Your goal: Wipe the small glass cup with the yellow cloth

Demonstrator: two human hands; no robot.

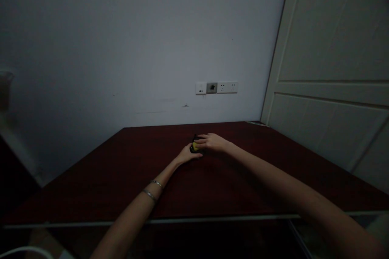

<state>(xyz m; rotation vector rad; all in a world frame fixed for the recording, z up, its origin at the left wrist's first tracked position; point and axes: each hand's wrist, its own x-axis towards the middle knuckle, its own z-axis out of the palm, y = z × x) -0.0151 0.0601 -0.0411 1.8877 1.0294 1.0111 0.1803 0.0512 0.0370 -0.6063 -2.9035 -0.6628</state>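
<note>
A small black-and-yellow object (195,145) is between my hands over the dark red tabletop; its exact kind is too small and dim to make out. My left hand (187,155) is closed around its near left side, thumb reaching along the front. From the right, my right hand (211,141) lays its fingers over the object's top and right side, hiding part of it. Two silvery bracelets (153,189) circle my left forearm.
The dark red table (121,178) has a pale front edge and meets a plain wall at the back. Wall sockets (227,87) sit above it. On the right stands a panelled pale door (331,48). A white curved cable or rim (27,248) shows at lower left.
</note>
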